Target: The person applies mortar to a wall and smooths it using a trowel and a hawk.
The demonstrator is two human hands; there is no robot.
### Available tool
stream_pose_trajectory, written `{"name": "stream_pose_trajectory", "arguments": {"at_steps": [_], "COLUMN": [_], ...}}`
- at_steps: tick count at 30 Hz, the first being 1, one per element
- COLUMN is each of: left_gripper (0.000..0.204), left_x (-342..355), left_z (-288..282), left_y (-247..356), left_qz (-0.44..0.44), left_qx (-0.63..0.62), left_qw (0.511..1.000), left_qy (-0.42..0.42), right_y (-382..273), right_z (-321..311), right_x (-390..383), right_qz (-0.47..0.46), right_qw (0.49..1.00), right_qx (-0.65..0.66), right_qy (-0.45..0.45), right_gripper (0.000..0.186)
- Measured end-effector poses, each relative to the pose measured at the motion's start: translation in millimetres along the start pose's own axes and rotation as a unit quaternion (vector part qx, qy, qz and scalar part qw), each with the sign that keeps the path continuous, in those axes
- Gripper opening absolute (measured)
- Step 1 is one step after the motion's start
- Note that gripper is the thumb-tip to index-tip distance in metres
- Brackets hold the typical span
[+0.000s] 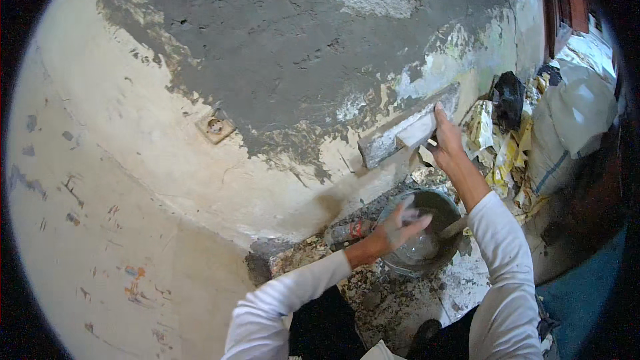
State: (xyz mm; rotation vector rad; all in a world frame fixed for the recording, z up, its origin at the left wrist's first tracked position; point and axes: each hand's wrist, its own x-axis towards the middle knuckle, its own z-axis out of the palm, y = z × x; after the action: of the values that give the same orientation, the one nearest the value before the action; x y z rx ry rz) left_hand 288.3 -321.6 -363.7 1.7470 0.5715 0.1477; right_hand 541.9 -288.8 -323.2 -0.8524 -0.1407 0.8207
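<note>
Our right hand (449, 141) grips a long float (408, 132), right of centre | Our left hand (397, 232), fingers parted and blurred, hangs over a bucket (443, 204), lower right of centre | We face grey-plastered wall (287, 60), upper centre

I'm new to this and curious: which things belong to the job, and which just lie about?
Apparently in use: float in the right hand; bucket by the left hand; grey wall coating.

Apparently lying about: bottle; black bag; pale sack; yellowish scraps.
</note>
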Motion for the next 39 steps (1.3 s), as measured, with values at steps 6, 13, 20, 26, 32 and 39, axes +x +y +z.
{"name": "stream_pose_trajectory", "arguments": {"at_steps": [6, 13, 20, 26, 32, 39], "left_gripper": [0.088, 0.067, 0.071, 0.07, 0.055, 0.055], "left_x": [64, 53, -2, -61, -81, -49], "left_z": [6, -1, -72, -100, -85, -73], "left_y": [46, 61, 14, -18, -75, -170], "left_qz": [0.103, 0.246, 0.265, 0.313, 0.217, 0.155], "left_qx": [-0.367, -0.473, -0.522, -0.561, -0.64, -0.566], "left_qw": [0.901, 0.792, 0.676, 0.604, 0.597, 0.714], "left_qy": [0.206, 0.298, 0.448, 0.471, 0.432, 0.381], "right_y": [-4, 0, -25, -23, 44, 61], "right_z": [21, 40, -24, -74, -181, -193], "right_x": [-38, -89, -130, -96, -119, -148], "right_qz": [-0.007, -0.053, -0.12, -0.194, -0.152, -0.226], "right_qw": [0.994, 0.975, 0.52, 0.44, 0.373, 0.225], "right_qx": [-0.027, -0.083, -0.643, -0.839, -0.857, -0.896], "right_qy": [-0.109, -0.2, -0.55, -0.254, -0.323, -0.31], "right_gripper": [0.046, 0.04, 0.058, 0.059, 0.048, 0.037]}}
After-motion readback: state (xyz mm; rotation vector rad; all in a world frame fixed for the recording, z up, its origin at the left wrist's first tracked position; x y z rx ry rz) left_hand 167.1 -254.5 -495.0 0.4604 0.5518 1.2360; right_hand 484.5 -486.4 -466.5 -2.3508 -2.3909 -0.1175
